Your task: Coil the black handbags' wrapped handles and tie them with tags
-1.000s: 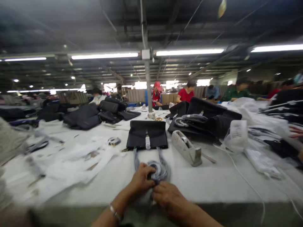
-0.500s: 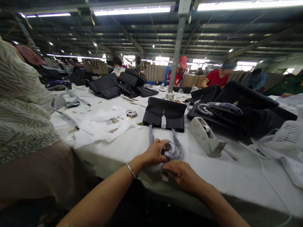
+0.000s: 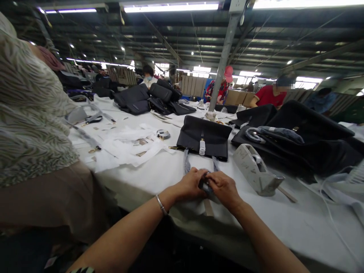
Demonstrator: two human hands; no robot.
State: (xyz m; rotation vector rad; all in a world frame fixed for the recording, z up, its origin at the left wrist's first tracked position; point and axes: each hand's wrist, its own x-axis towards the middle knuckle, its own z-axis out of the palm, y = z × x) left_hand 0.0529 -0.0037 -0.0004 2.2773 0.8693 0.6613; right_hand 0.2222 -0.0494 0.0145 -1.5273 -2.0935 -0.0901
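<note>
A black handbag lies on the white-covered table in front of me, with a white-wrapped strap tab on its front. Its plastic-wrapped handle runs from the bag's near edge toward my hands. Between my fingers is a coiled, wrapped strap, mostly hidden. Closed around its left side is my left hand; my right hand grips it from the right, thumb and fingers bent. A brown strip lies below my hands near the table edge.
To the right stands a grey tape dispenser, with a pile of black bags beyond it. White paper scraps and another coiled strap lie left. A co-worker in a patterned top stands close by at left.
My right hand has moved up from the brown strip at the table edge to the coiled strap, beside my left hand. The view has shifted slightly left.
</note>
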